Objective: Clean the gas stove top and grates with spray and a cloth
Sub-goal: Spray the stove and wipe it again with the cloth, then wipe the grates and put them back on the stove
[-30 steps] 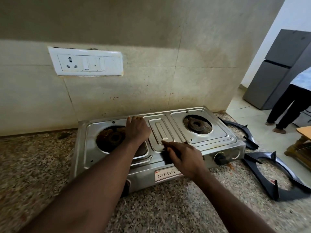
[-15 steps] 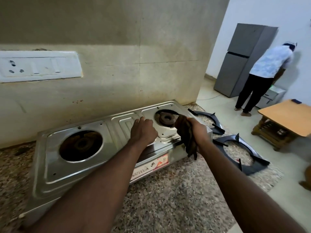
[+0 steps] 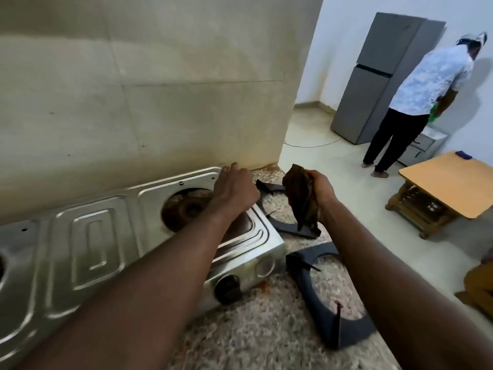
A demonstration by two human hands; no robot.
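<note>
1. Stainless steel stove top (image 3: 90,252): one unit on the speckled counter (image 3: 253,337). Its long axis runs left to right, slanting away from me at the right end. Two burner wells show, the left one only at the frame edge. The right burner (image 3: 186,209) is bare and browned. I see one knob (image 3: 226,288) on the front.
2. Left hand (image 3: 234,190): lies over the stove's far right corner, fingers bent toward the back rim. I cannot tell whether they hook the rim or merely rest.
3. Cloth (image 3: 301,201): one, dark brown, bunched and hanging in the air just right of the stove.
4. Right hand (image 3: 320,193): clenched round the cloth's upper part.
5. Grates: two, black, both off the stove and lying on the counter to its right. The far grate (image 3: 285,228) sits directly beneath the hanging cloth. The near grate (image 3: 304,284) lies toward me, beside the stove's front right corner.
6. Assessment: the cloth-bearing right hand is nearer both grates; the far grate lies straight down from the grip, the stove surface to its left.
7. Spray bottle: none in view.
</note>
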